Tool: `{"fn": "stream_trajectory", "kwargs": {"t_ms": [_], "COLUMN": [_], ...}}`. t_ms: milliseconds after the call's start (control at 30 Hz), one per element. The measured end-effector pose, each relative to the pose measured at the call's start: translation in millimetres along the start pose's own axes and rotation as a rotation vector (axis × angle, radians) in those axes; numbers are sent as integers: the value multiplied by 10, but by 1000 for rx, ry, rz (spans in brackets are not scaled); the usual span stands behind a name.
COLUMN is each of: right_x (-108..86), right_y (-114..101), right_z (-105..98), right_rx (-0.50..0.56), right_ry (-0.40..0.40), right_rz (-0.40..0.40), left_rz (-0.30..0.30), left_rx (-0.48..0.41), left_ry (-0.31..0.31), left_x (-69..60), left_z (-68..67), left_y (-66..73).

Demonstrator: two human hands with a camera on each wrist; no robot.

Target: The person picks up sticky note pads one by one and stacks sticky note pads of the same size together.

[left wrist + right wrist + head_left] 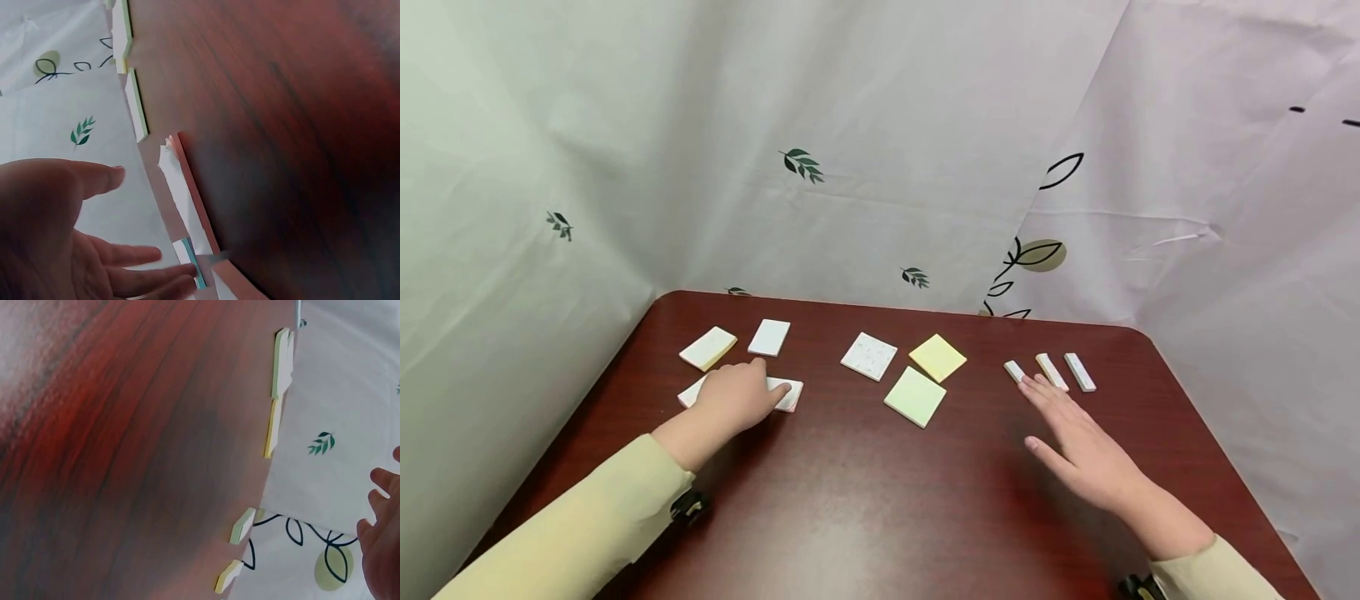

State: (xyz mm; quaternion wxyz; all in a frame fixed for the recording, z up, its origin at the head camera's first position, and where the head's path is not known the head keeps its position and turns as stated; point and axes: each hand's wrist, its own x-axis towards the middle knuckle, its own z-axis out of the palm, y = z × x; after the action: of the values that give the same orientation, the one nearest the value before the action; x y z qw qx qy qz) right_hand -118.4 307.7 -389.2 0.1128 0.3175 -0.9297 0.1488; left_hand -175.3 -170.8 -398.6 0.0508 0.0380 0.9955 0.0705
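Observation:
My left hand point(733, 396) reaches over two sticky note pads at the left of the table; it partly covers the white pad with a pinkish edge point(790, 395) and another white pad point(689, 392). In the left wrist view its fingers point(134, 255) are extended and loose, gripping nothing; whether they touch a pad I cannot tell. Behind this hand lie a yellow-edged white pad point(708, 347) and a white pad point(770, 337). My right hand point(1086, 454), fingers extended, is over the table beside three narrow note strips point(1052, 372), its fingertips overlapping the nearest strip in view.
Mid-table are three square note pads: a speckled white one point(869, 357), a yellow one point(937, 357) and a pale green one point(916, 397). The dark red-brown table point(850, 492) ends at a hanging white curtain point(850, 225) with leaf prints.

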Motion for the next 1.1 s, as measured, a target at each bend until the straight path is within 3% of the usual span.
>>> {"fn": "stream_trajectory", "kwargs": {"t_ms": [233, 433, 800, 1100], "right_x": [-17, -33, -76, -77], "right_y": [-62, -79, -105, -101], "right_z": [-16, -38, -26, 9], "right_rx": [7, 7, 4, -28], "right_ry": [9, 15, 8, -1], "right_rz": [-14, -3, 58, 111], "left_rz": [-34, -1, 48, 134], "left_rx": [61, 78, -16, -100], "left_ry": [-45, -31, -45, 63], "left_x": [80, 60, 102, 82], "left_z": [49, 66, 137, 188], "left_y": [66, 128, 157, 149]}}
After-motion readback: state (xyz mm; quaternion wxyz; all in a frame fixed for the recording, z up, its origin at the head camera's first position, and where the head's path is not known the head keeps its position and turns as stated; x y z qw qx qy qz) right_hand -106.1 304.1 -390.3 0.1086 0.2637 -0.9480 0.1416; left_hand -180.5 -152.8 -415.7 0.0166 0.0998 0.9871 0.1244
